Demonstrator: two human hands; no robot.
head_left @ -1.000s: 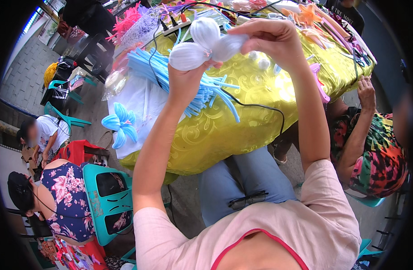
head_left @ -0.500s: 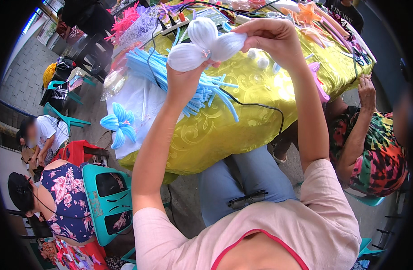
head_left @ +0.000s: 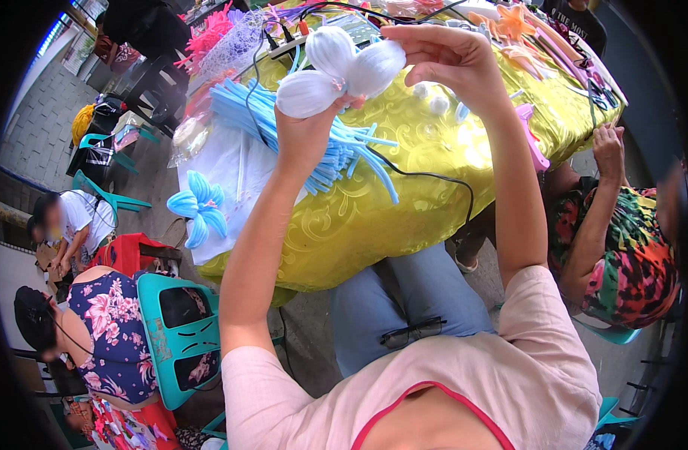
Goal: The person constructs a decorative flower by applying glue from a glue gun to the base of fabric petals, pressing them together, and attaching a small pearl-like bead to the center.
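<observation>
The left grip [head_left: 305,139] pinches a white three-petalled flower [head_left: 330,54] near its centre, raised over the yellow-covered counter [head_left: 404,217]. The right grip [head_left: 464,69] is parted, thumb away from fingers, beside one petal; contact is unclear. Leftward lie bundled pale-blue stems [head_left: 332,161], then a blue flower [head_left: 197,215] on white sheeting [head_left: 237,196].

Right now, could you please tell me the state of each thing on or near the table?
White flower: held up, three petals spread
Left hand: holding the white flower
Right hand: open, beside one petal
Blue flower: lying, petals open
Light-blue stems: loose pile
Power strip: plugs inserted
Yellow cloth: draped
</observation>
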